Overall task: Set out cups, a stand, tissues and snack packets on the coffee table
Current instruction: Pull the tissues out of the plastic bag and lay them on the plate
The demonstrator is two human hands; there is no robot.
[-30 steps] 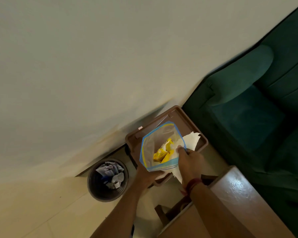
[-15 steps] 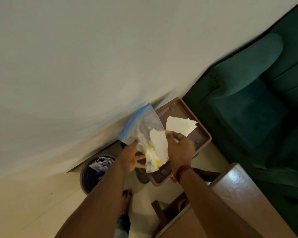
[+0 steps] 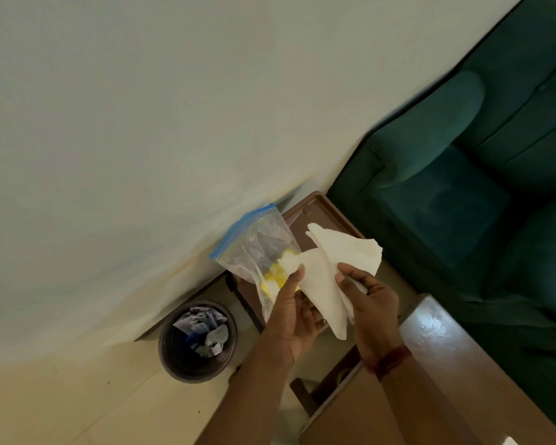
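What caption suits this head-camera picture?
The right hand pinches tissues; the left hand holds a zip bag of yellow packets.

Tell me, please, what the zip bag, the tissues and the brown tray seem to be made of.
The zip bag looks like thin clear plastic film, glossy and crinkled, with a blue seal strip. The tissues seem soft matte white paper, limp, with ragged edges. The tray appears to be brown moulded plastic, given its smooth raised rim, though dim light leaves this open.

Pale wall (image 3: 142, 123), cream floor (image 3: 61, 412), green sofa (image 3: 463, 187), waste bin (image 3: 197, 342).
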